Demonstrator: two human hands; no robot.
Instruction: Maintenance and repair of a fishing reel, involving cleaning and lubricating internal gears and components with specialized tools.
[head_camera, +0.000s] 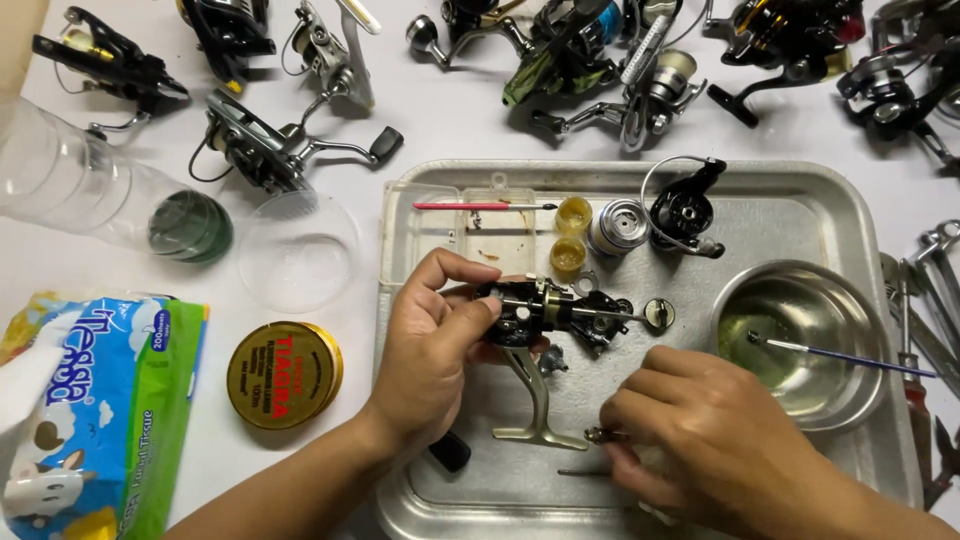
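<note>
Right hand (700, 430) low on metal tray (800, 200), fingertips pinching a small metal part (598, 435). Left hand (435, 340) grips stripped reel body (545, 310) above tray centre. Beyond: steel bowl (870, 300) with liquid and brush (850, 357). White tabletop (450, 120) behind carries many fishing reels (560, 50).

A soft tissue pack (100, 420), blue and green with white patches, lies at the near left of the bench. Just right of it sits a round yellow line spool (285, 375) with a dark label face.
</note>
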